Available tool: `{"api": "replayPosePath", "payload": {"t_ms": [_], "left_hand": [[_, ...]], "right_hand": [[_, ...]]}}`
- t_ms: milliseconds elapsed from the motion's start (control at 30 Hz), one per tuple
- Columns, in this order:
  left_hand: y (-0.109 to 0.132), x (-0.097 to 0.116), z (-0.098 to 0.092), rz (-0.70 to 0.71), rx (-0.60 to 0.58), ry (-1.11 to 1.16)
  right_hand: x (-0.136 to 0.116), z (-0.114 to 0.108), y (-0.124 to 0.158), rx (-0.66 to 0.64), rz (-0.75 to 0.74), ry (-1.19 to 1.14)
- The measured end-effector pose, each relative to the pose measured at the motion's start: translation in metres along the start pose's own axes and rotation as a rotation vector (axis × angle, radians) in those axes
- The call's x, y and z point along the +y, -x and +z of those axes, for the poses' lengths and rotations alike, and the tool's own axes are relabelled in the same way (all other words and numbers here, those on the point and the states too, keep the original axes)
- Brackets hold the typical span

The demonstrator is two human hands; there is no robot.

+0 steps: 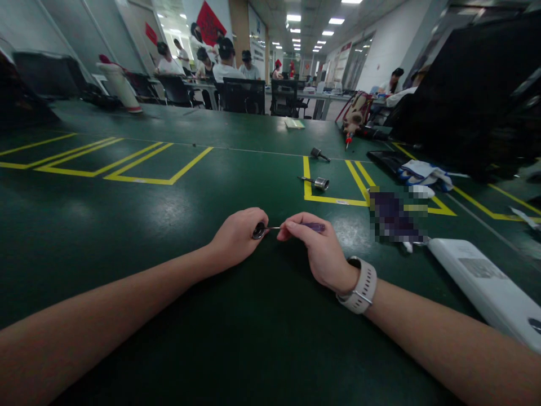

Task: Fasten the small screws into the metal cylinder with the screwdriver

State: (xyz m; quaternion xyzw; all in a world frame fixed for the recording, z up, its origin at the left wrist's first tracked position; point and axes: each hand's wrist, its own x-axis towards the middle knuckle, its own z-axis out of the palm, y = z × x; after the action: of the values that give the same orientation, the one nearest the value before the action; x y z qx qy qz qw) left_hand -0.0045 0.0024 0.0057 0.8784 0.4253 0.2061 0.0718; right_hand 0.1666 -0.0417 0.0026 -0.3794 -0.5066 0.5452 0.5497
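Observation:
My left hand [240, 237] is closed around a small dark metal cylinder [258, 230], whose round open end faces right. Between the thumb and fingers of my right hand [315, 243] is a slim screwdriver with a purple handle [315, 226]. Its thin metal shaft points left and its tip meets the cylinder's edge; whether it goes inside, I cannot tell. Beyond my hands, a shiny metal cylinder with a thin shaft [321, 184] lies within a yellow-taped outline. A darker, similar part [316, 153] lies a little farther off.
Yellow tape [139, 180] marks boxes on the green table [236, 175]. At right lie a white power bank [473, 270], a pixelated dark object [393, 217], white-and-blue cloth [426, 173] and a large black bag [456, 96]. A red-tipped tool [349, 140] lies farther back. People sit beyond.

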Motion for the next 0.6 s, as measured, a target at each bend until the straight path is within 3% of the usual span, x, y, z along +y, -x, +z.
{"api": "replayPosePath", "payload": {"t_ms": [133,300,500,600], "left_hand": [[0.0011,-0.0016,0.0011,0.032,0.022,0.009],[0.0001,-0.0030,0.0005,0.033,0.003,0.083],[-0.0020,-0.0039,-0.0008,0.065,-0.023,0.140],[-0.0020,-0.0027,-0.0018,0.073,-0.027,0.118]], "right_hand": [[-0.0003,-0.0005,-0.0053,0.028,0.107,-0.196],[-0.0008,-0.0016,-0.0071,0.043,0.111,-0.238],[-0.0018,-0.0014,-0.0057,0.022,0.111,-0.200],[-0.0028,-0.0027,-0.0041,-0.034,0.026,-0.058]]}}
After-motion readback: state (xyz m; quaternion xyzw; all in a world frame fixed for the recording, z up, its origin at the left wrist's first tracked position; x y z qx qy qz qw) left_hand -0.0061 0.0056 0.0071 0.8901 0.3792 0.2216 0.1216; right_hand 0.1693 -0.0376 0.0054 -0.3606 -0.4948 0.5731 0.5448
